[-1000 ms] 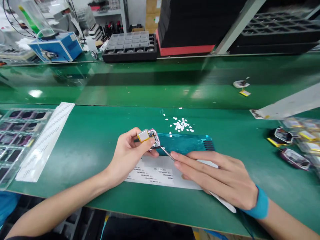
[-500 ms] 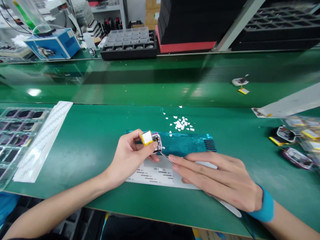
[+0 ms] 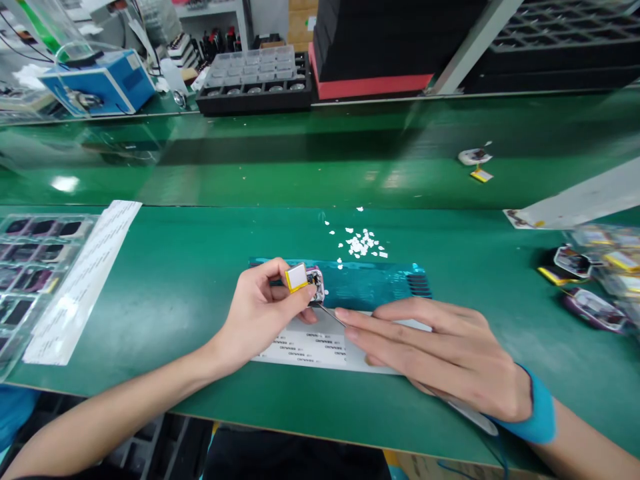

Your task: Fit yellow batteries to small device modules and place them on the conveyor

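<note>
left hand (image 3: 260, 313) pinches module (image 3: 306, 283) just above table (image 3: 175, 280), over label sheet (image 3: 310, 348) | right hand (image 3: 440, 353) grip closed on tweezers (image 3: 331, 314), tip at module edge | advice: brace wrists, keep module steady, touch lightly

left: clear tray (image 3: 30, 267) blocks | right: loose parts (image 3: 595, 280) | centre mat (image 3: 200, 267) open

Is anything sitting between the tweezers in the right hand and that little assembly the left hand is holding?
Nothing visible. The tweezers in the right hand reach the small assembly directly; the left hand grips it from the other side.
</note>
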A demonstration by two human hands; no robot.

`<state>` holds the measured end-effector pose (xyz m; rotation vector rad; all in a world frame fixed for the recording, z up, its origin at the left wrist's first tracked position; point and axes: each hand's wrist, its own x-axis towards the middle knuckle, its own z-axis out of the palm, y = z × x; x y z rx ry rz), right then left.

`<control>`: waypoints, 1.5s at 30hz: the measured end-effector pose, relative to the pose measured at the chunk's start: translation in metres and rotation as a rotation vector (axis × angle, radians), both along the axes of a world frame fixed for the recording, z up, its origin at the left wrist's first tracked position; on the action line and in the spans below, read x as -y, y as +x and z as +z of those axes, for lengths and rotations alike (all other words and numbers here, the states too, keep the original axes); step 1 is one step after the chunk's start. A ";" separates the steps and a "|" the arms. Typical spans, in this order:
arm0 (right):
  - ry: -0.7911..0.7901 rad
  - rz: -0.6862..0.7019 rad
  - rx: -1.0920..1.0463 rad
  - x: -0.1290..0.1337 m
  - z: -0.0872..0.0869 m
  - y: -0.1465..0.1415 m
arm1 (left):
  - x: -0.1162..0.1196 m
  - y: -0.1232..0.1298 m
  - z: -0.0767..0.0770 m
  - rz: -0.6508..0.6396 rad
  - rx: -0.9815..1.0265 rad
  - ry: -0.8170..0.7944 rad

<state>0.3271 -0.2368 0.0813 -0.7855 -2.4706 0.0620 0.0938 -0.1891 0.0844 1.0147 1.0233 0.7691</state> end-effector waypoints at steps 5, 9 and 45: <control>-0.043 -0.008 0.000 -0.002 0.007 -0.004 | 0.003 0.001 -0.001 0.010 -0.001 0.018; -0.066 -0.026 -0.018 -0.001 0.010 -0.006 | 0.006 0.005 -0.002 0.057 0.026 0.022; -0.064 -0.068 -0.073 0.001 0.009 -0.005 | 0.000 0.006 -0.006 0.006 0.026 0.054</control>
